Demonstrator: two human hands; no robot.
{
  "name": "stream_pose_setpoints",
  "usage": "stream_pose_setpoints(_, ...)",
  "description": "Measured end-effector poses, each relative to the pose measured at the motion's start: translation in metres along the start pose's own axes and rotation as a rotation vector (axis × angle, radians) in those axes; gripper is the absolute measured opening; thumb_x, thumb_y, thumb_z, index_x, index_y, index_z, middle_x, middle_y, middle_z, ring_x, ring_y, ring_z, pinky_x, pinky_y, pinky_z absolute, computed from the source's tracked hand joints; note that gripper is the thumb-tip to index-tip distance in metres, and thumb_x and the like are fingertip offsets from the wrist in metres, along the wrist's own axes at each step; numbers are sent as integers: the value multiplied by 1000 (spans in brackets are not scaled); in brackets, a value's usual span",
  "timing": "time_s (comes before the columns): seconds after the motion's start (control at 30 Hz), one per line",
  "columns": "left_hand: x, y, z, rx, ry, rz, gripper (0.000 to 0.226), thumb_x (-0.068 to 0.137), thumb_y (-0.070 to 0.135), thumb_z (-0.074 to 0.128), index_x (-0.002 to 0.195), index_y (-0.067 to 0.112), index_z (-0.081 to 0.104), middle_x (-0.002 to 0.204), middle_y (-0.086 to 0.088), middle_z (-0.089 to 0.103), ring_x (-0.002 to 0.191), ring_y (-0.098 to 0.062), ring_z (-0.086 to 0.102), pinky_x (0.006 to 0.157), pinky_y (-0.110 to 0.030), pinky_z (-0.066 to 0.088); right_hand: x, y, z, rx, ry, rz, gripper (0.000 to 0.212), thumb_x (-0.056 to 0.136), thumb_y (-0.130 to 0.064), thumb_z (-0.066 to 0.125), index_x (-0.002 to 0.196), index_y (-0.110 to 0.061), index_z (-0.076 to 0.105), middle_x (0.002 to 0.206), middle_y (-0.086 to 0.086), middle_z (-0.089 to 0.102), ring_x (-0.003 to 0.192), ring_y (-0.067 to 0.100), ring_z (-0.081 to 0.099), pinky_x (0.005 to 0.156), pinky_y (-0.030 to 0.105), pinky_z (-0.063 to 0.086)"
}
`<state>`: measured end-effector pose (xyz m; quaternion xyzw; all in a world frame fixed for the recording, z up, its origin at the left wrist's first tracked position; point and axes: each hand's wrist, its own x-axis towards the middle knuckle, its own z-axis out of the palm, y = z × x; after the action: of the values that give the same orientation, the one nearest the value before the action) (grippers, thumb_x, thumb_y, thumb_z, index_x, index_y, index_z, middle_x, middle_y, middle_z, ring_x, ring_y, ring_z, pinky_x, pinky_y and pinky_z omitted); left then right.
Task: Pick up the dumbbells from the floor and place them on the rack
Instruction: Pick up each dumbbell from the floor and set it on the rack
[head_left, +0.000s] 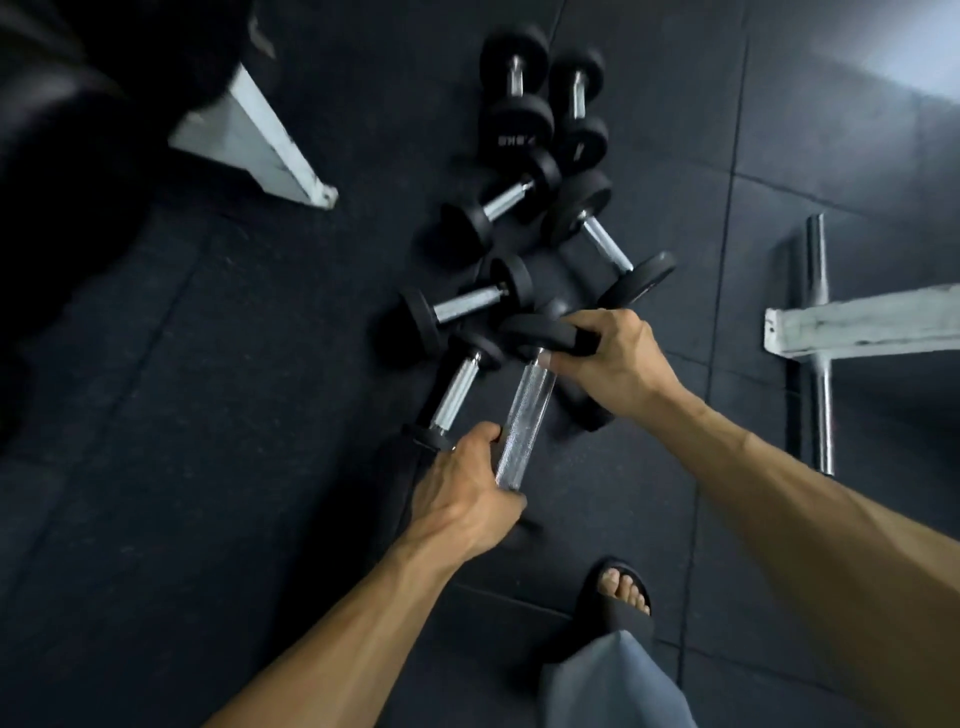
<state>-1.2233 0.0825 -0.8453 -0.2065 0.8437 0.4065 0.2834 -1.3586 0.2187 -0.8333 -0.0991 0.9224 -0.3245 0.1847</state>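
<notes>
Several black dumbbells with chrome handles lie on the dark rubber floor (260, 364). I hold one dumbbell (524, 415) with both hands. My right hand (608, 358) grips its far black head, thumb underneath. My left hand (467, 488) is curled round the near end, hiding that head. Beside it on the left lies another dumbbell (454, 392), and one more (467, 304) is just beyond. A dumbbell (605, 239) lies to the right of those, and a pair (543, 98) stands furthest away.
A white metal rack foot (260, 135) reaches in at the upper left, with dark shapes above it. At the right lie a white beam (862, 327) and a chrome bar (818, 343). My sandalled foot (621, 603) stands at the bottom centre.
</notes>
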Motion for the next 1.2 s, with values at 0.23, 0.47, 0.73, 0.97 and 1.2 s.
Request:
stream_pose_setpoints(0.23,-74,31,-127,43,37,120,60,73,26,79,126,30,50,86,11,57,97,-23,64,86,-40,54,-35,-138,-63,52,126,-64,12,78,-25,78,86,-22,71,68,-9,59,65,8,55,61,16,41)
stream_pose_setpoints(0.47,-165,59,-242,88,119,184,65,78,22,77,134,32,46,92,10,53,100,-21,62,88,-39,53,-71,-272,-119,42,206,-160,15,79,-28,77,92,-23,72,74,-7,63,71,10,59,63,20,44)
stream_pose_setpoints(0.73,-266,61,-308,34,242,122,65,77,25,79,134,29,47,100,8,55,101,-20,61,88,-39,52,-113,-381,-146,22,125,-302,15,79,-28,77,90,-20,70,73,-11,63,72,5,60,61,12,44)
stream_pose_setpoints(0.97,-354,30,-330,-43,369,19,74,75,27,79,140,29,44,120,0,58,112,-21,58,95,-36,49,-157,-449,-129,46,18,-464,20,78,-31,78,91,-19,71,83,-1,69,81,16,65,73,33,53)
stream_pose_setpoints(1.2,-450,-23,-364,-184,536,-59,40,68,25,79,102,25,59,79,9,60,75,-14,61,70,-32,50,-209,-551,-96,22,-120,-643,17,77,-26,77,90,-19,70,79,-1,66,79,17,63,70,32,50)
